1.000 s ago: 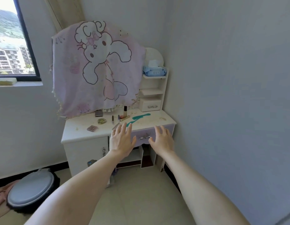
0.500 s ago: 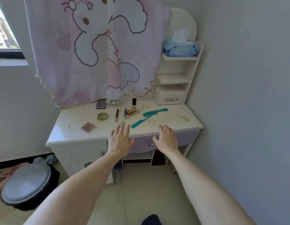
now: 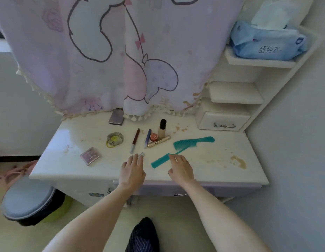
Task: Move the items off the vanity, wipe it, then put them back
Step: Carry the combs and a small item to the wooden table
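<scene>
The white vanity top point(image 3: 209, 153) is stained and carries several items. A teal tail comb point(image 3: 162, 160) and a teal handled comb point(image 3: 191, 142) lie right of centre. Behind stand a foundation bottle point(image 3: 162, 128), a gold tube point(image 3: 159, 141), a small red pot point(image 3: 154, 136), a purple pencil point(image 3: 147, 138) and a brown pencil point(image 3: 135, 140). A scrunchie point(image 3: 114, 139), a pink compact point(image 3: 90, 155) and a grey case point(image 3: 116, 117) lie to the left. My left hand point(image 3: 132, 170) reaches flat, fingertips at a small clear cap point(image 3: 141, 154). My right hand point(image 3: 180, 169) is open, fingertips over the tail comb.
A pink cartoon cloth point(image 3: 110, 51) hangs over the mirror. Shelves point(image 3: 234, 95) at the right hold a blue tissue pack point(image 3: 267, 42) and a small drawer point(image 3: 222, 121). A round stool point(image 3: 27, 200) stands on the floor at the left. A dark slipper point(image 3: 142, 235) shows below.
I have come closer to the vanity, which now fills the view. Both hands have moved forward from the drawer front over the top, to the cap and the tail comb.
</scene>
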